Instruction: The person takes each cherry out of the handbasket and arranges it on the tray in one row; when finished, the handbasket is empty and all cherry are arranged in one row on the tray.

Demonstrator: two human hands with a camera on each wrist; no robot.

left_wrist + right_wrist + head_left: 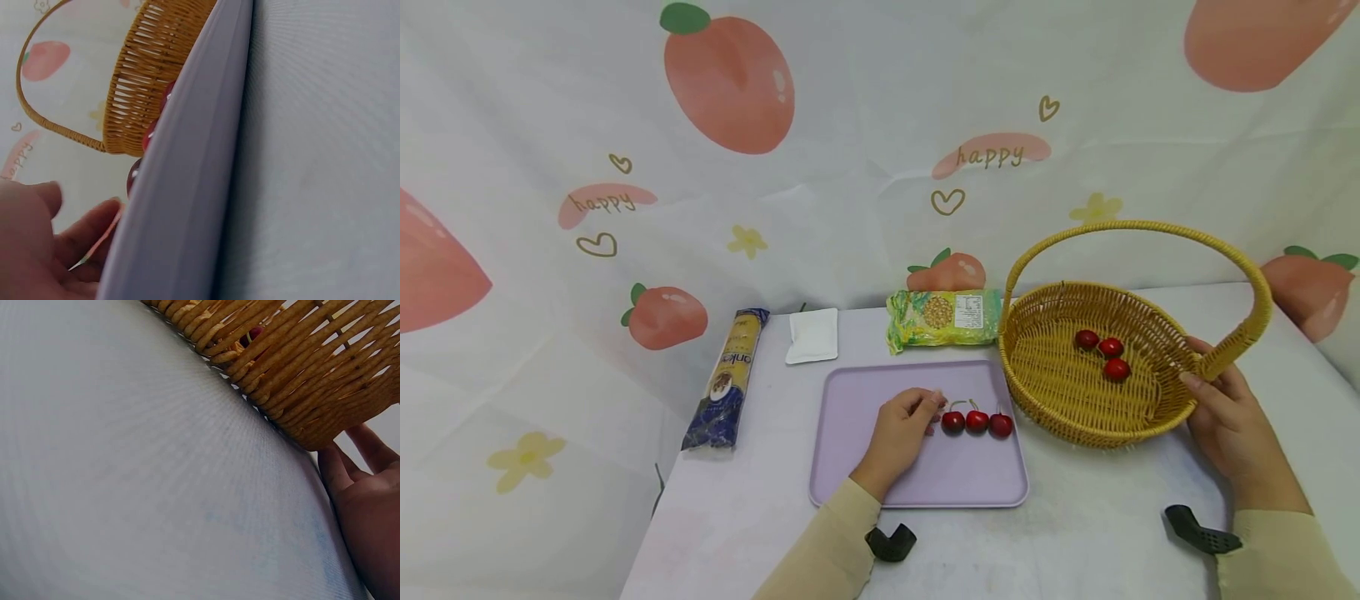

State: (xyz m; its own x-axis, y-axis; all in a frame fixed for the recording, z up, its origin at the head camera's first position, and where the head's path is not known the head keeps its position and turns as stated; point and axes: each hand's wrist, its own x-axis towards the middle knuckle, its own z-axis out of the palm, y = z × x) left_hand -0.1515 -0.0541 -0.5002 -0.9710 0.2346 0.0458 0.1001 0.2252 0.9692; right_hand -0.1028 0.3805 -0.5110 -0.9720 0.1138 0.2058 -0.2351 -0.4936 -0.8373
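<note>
Over the lilac tray (853,400), my left hand (904,429) is just left of a row of three dark red cherries (977,422) with stems. In the left wrist view, the thumb (53,197) and fingers (94,228) are apart, with nothing seen between them; the tray's rim hides part of the hand. My right hand (1232,425) grips the right rim of a yellow wicker basket (1075,421), by the foot of its tall handle. Inside the basket lie three red cherries (1110,347). The right wrist view shows fingers (335,469) against the basket's outer side.
A green and yellow food packet (925,321) lies behind the tray, close to the basket. Farther left are a small white packet (814,335) and a long blue and gold pack (730,379). A fruit-print cloth (850,217) hangs behind the white table (767,500).
</note>
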